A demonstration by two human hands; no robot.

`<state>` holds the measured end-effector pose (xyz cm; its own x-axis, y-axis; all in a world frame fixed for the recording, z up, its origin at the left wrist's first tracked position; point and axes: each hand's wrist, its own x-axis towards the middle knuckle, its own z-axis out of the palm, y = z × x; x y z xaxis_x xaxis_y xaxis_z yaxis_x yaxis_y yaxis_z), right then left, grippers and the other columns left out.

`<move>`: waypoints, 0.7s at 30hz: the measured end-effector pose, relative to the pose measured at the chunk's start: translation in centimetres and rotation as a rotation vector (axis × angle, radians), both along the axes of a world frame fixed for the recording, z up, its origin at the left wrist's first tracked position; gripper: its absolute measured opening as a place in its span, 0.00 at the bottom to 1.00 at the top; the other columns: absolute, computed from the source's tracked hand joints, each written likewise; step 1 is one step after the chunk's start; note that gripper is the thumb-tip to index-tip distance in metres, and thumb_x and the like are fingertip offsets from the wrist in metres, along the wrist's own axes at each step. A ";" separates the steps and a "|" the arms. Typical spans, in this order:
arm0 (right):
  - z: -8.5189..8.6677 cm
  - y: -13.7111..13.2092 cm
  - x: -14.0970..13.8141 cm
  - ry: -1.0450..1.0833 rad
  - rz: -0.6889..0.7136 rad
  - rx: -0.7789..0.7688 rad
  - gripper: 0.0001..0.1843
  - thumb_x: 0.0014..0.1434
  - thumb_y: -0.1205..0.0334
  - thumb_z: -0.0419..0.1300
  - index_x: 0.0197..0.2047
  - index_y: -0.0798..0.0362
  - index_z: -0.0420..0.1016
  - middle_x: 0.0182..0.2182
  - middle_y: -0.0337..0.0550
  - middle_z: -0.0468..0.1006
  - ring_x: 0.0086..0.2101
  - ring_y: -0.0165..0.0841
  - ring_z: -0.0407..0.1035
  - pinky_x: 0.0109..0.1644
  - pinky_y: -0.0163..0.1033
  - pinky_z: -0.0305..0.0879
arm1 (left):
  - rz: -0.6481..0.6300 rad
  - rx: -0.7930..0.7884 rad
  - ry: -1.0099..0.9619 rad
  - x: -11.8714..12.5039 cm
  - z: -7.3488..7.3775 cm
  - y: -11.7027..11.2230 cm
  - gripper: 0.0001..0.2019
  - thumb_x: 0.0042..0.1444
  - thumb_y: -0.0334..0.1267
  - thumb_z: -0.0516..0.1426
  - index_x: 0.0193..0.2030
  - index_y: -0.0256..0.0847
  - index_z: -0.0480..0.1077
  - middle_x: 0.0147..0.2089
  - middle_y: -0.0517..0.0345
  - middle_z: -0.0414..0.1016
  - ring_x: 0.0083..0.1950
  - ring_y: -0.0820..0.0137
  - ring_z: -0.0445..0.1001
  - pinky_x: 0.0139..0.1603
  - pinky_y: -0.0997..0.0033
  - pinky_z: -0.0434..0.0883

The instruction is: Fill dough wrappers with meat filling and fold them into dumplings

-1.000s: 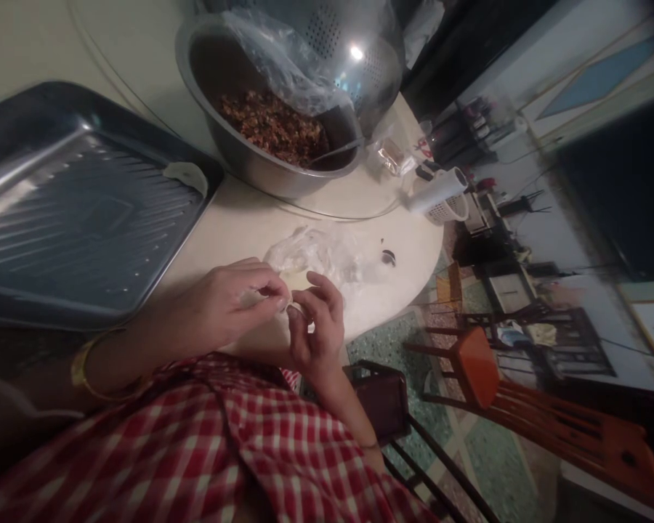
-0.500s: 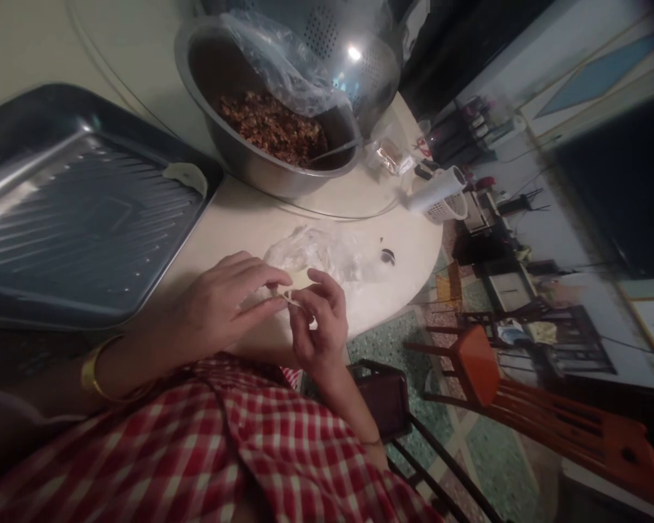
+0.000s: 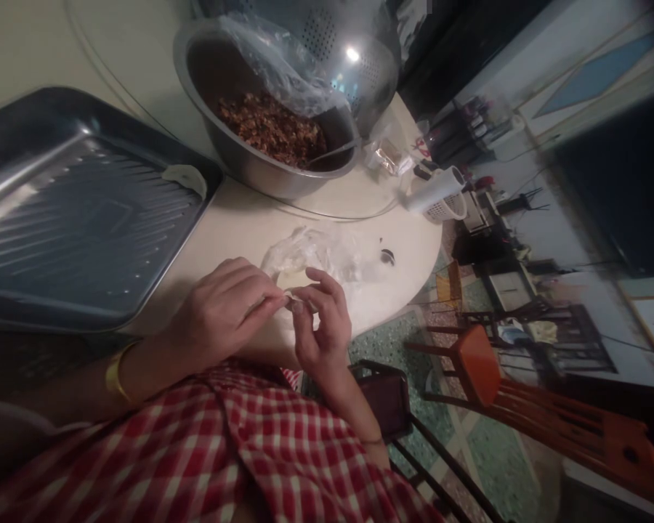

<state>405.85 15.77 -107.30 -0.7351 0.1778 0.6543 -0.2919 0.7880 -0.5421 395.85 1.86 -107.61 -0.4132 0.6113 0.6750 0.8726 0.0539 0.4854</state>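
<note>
Between my two hands is a small dumpling (image 3: 286,293) in a pale dough wrapper, mostly covered by my fingers. My left hand (image 3: 218,312), closed with thumb and fingertips together, pinches its edge from the left. From the right, my right hand (image 3: 324,323) holds it between thumb and bent fingers. Just behind the fingertips, a pale round dough wrapper (image 3: 294,279) shows at the mouth of a crumpled clear plastic bag (image 3: 327,250). Another folded dumpling (image 3: 185,176) lies at the right end of the dark metal tray (image 3: 103,261).
A steel bowl (image 3: 288,181) of brown minced filling (image 3: 267,127), with a utensil handle and plastic film, stands behind my hands. Behind it is a perforated colander (image 3: 354,73). A white basket (image 3: 450,209) with a roll sits near the table's right edge. An orange chair (image 3: 477,363) stands right.
My left fingers have come together at the dumpling's edge, where they were apart before. Both hands have shifted only slightly, and more of the wrapper behind them shows.
</note>
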 end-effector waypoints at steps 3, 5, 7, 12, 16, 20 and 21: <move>0.0 0.1 0.0 0.020 -0.027 0.000 0.12 0.63 0.73 0.55 0.48 0.51 0.69 0.46 0.46 0.72 0.52 0.34 0.70 0.46 0.38 0.77 | 0.017 0.013 -0.001 0.2 -0.4 -0.2 0.03 0.61 0.34 0.58 0.39 0.37 0.70 0.32 0.55 0.76 0.34 0.68 0.72 0.39 0.69 0.68; 0.0 0.2 0.0 0.019 -0.038 0.002 0.12 0.63 0.73 0.55 0.48 0.51 0.70 0.48 0.47 0.72 0.49 0.33 0.71 0.46 0.38 0.77 | 0.035 0.019 -0.023 0.3 -0.4 -0.4 0.11 0.60 0.37 0.60 0.48 0.36 0.71 0.35 0.55 0.77 0.35 0.68 0.74 0.40 0.70 0.68; 0.0 0.2 0.0 0.006 -0.040 0.000 0.11 0.63 0.73 0.56 0.47 0.51 0.71 0.51 0.49 0.70 0.45 0.31 0.72 0.44 0.37 0.77 | 0.058 0.021 -0.081 0.2 -0.3 -0.6 0.16 0.60 0.39 0.61 0.53 0.36 0.70 0.37 0.55 0.77 0.35 0.70 0.75 0.39 0.72 0.69; -0.1 0.1 0.0 0.002 -0.009 0.003 0.13 0.63 0.73 0.55 0.49 0.50 0.71 0.52 0.49 0.70 0.43 0.30 0.73 0.42 0.36 0.77 | 0.028 -0.006 -0.203 0.1 -0.3 -0.5 0.07 0.62 0.37 0.58 0.43 0.37 0.72 0.37 0.56 0.78 0.35 0.72 0.76 0.39 0.75 0.70; -0.3 -0.1 0.0 0.012 -0.012 -0.011 0.15 0.63 0.73 0.55 0.51 0.49 0.71 0.52 0.49 0.70 0.43 0.31 0.73 0.41 0.36 0.78 | 0.044 0.017 -0.082 0.3 -0.6 -0.4 0.04 0.62 0.32 0.57 0.36 0.37 0.70 0.31 0.57 0.76 0.33 0.71 0.75 0.37 0.73 0.69; -0.4 -0.1 0.0 0.016 0.004 -0.036 0.18 0.63 0.74 0.55 0.53 0.48 0.70 0.53 0.49 0.69 0.46 0.32 0.73 0.41 0.37 0.79 | 0.059 0.003 -0.013 0.3 -0.7 -0.6 0.05 0.63 0.32 0.56 0.34 0.38 0.69 0.30 0.58 0.74 0.32 0.70 0.73 0.37 0.71 0.68; -0.4 -0.1 0.0 0.022 0.000 -0.028 0.18 0.63 0.74 0.55 0.53 0.48 0.70 0.52 0.49 0.70 0.47 0.33 0.72 0.43 0.37 0.79 | 0.060 -0.003 -0.028 0.3 -0.7 -0.7 0.05 0.63 0.35 0.56 0.36 0.38 0.70 0.30 0.58 0.75 0.32 0.70 0.73 0.37 0.71 0.69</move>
